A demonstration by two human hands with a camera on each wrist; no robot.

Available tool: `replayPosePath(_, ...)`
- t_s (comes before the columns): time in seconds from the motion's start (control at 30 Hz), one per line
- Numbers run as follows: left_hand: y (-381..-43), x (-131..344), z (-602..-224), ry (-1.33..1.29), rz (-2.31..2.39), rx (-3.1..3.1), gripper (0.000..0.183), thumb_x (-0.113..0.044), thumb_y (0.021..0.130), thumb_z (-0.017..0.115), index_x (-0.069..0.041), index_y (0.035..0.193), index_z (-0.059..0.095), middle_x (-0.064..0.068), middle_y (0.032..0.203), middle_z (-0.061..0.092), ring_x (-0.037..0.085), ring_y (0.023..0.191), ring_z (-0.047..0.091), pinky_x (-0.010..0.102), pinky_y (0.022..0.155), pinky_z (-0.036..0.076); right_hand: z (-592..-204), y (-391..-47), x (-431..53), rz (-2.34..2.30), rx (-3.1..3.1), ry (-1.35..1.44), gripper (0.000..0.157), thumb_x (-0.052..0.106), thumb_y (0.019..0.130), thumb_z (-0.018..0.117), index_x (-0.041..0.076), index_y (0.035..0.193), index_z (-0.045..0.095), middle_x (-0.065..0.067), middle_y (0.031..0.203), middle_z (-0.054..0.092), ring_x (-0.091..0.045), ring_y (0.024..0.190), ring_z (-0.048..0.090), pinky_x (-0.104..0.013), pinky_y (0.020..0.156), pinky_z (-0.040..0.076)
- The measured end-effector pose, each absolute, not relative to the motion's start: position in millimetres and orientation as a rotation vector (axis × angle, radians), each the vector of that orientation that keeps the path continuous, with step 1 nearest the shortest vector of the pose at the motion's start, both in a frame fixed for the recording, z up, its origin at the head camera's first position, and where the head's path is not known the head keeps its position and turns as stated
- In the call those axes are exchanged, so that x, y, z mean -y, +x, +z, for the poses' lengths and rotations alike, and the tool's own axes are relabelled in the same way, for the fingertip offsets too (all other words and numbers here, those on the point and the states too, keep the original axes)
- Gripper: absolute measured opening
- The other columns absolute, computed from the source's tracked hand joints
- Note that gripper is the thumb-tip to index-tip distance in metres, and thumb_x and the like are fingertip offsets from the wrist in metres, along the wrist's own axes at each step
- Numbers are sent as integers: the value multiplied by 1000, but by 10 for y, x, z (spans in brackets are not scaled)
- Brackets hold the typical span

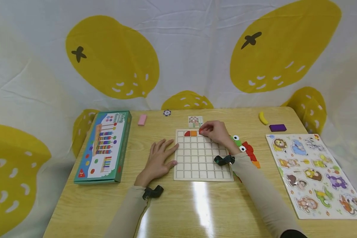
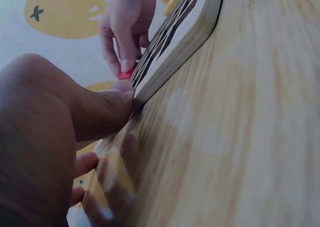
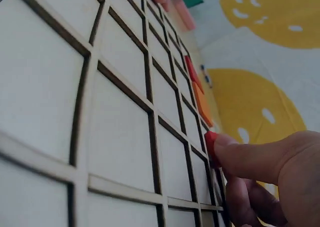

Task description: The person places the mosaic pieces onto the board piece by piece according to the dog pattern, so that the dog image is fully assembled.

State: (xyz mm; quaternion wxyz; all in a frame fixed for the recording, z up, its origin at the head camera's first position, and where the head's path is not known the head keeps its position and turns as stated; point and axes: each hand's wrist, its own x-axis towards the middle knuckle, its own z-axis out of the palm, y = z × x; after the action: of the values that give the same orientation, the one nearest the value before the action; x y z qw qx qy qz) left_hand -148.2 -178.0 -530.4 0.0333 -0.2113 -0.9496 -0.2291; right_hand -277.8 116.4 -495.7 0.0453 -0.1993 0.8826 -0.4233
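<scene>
A pale wooden grid board (image 1: 191,158) lies on the table, its raised strips forming square cells. In its top row sit a red quarter-round tile (image 1: 187,134) and an orange square tile (image 1: 193,133). My right hand (image 1: 216,132) pinches a red tile (image 3: 212,146) between thumb and fingers at the top row, just right of the orange one. Spread flat, my left hand (image 1: 158,160) rests by the board's left edge, its thumb touching the edge in the left wrist view. Behind the board is a small pattern card (image 1: 195,121).
Under the right forearm lie red and green tiles (image 1: 250,151) with round eye pieces. A boxed ring game (image 1: 104,148) stands left, an animal puzzle board (image 1: 315,175) right. Along the back are a pink block (image 1: 142,120), a chip (image 1: 167,112), a toy banana (image 1: 263,118) and a purple block (image 1: 277,128).
</scene>
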Motion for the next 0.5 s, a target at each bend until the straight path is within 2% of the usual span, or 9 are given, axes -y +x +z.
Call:
replayPosePath(0.13,-1485,1770,-5309,-653,-705,2910,65,-42,92,63,-28,152,41,4,161,29,35,150,15,61,116,-1,-4960,-2737,-1125,-1253,-2763,-646,16,25,85,79,13,96,79,-1,82,73,-14,69,65,-32,64,50)
replayPosePath(0.33,-1492,1773,-5315,-677,-694,2882,65,-44,92,63,-26,151,42,6,160,31,36,148,18,63,115,1,-4987,-2711,-1144,-1233,-2743,-662,21,23,87,77,13,105,78,-2,93,70,-16,78,62,-33,70,50)
replayPosePath(0.5,-1497,1768,-5333,-664,-694,2887,66,-44,92,64,-27,151,42,5,160,31,36,149,17,62,115,0,-4994,-2690,-1135,-1190,-2760,-664,17,22,87,76,16,103,79,-4,96,69,-17,79,62,-35,71,50)
